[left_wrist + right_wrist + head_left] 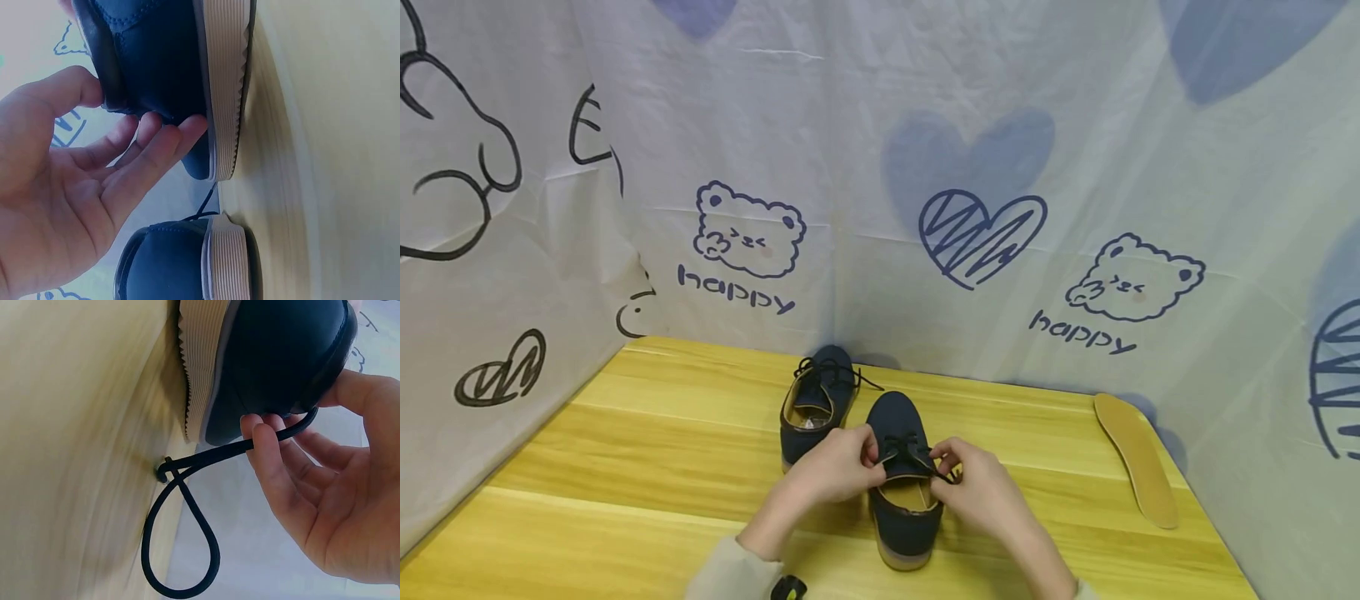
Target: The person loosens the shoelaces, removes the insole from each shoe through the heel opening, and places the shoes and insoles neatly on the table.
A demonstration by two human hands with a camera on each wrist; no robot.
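A dark navy lace-up shoe (907, 533) with a tan lining stands on the table, heel toward me. At its left side my left hand (842, 462) pinches the edge of the lace flap, thumb on top; in the left wrist view its fingers (150, 150) lie along the shoe's side. On the opposite side my right hand (979, 485) grips the other flap's edge. A black shoelace (215, 453) passes by the right fingertips and hangs in a loop. More lacing (904, 447) crosses the shoe's front between both hands.
The second navy shoe (833, 360) stands just behind and left, its lace trailing over the table. A tan insole (1141, 467) lies at the table's right side. A black object (788, 588) shows by the left sleeve. Printed white cloth (865, 292) hangs along the table's back and sides.
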